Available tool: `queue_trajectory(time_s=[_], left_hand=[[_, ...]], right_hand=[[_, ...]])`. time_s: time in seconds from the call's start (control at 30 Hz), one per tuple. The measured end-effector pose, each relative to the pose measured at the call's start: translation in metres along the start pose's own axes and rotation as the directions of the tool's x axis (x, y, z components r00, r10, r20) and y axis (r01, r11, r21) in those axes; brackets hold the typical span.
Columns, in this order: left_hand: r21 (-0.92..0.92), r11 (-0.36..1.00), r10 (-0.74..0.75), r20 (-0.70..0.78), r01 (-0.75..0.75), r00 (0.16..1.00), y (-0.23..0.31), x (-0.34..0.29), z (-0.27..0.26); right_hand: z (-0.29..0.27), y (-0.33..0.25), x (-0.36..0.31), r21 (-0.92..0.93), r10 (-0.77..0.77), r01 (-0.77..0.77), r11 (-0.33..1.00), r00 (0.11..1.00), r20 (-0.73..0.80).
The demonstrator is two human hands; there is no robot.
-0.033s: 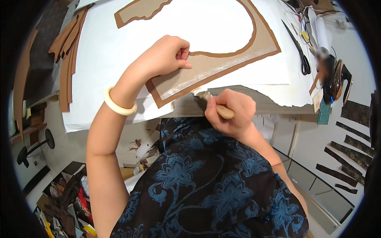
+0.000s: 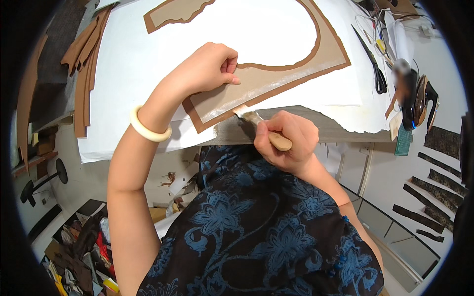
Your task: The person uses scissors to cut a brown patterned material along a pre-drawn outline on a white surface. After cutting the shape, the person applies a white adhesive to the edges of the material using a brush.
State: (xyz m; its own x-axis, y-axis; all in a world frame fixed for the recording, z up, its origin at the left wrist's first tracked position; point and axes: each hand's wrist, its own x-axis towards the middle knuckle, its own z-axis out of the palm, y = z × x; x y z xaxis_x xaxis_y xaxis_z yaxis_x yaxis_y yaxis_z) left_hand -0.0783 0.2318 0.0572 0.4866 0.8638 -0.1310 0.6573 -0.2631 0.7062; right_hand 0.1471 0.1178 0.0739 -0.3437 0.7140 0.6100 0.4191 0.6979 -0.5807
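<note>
A flat, curved beige piece with a brown border (image 2: 276,76) lies on white paper. A whitish, wet-looking streak runs along its near straight side. My left hand (image 2: 210,69) presses on this piece by its inner edge, thumb flat on the beige and the other fingers curled. In my right hand (image 2: 291,140) is a brush (image 2: 253,117) with a pale wooden handle, gripped in closed fingers. White stuff coats the bristle tip, which touches the brown border at the near edge.
Black scissors (image 2: 373,64) lie to the right, near an iron-like dark tool (image 2: 428,101). Brown strips (image 2: 84,93) are at the left. White paper (image 2: 133,64) covers much of the grey table (image 2: 301,126), its torn near edge showing the tabletop.
The brush tip has shifted slightly left and away from me, onto the brown border. My left hand looks almost unmoved.
</note>
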Motion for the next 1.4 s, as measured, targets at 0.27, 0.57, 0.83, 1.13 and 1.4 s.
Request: queue_trajectory(time_s=[0.27,0.57,0.83,1.13,1.4], left_hand=[[-0.016,1.0,0.016,0.006,-0.016,1.0,-0.002,-0.001,0.002],[-0.005,1.0,-0.008,0.002,0.008,1.0,-0.003,-0.003,0.001],[-0.018,1.0,-0.021,0.013,0.021,1.0,0.002,-0.002,0.001],[0.007,1.0,-0.016,0.002,0.016,1.0,-0.003,-0.002,0.003],[0.003,1.0,-0.026,0.024,0.026,0.999,-0.001,0.0,0.002]], right_hand=[[0.027,-0.01,0.007,0.013,-0.031,0.031,0.999,1.0,0.003],[0.045,-0.021,0.002,0.034,-0.103,0.099,0.995,0.986,0.129],[0.044,-0.031,0.004,0.065,-0.084,0.077,0.995,0.991,0.108],[0.043,-0.032,0.003,0.024,-0.108,0.106,0.994,0.987,0.121],[0.037,-0.025,0.001,0.056,-0.1,0.095,0.994,0.989,0.107]])
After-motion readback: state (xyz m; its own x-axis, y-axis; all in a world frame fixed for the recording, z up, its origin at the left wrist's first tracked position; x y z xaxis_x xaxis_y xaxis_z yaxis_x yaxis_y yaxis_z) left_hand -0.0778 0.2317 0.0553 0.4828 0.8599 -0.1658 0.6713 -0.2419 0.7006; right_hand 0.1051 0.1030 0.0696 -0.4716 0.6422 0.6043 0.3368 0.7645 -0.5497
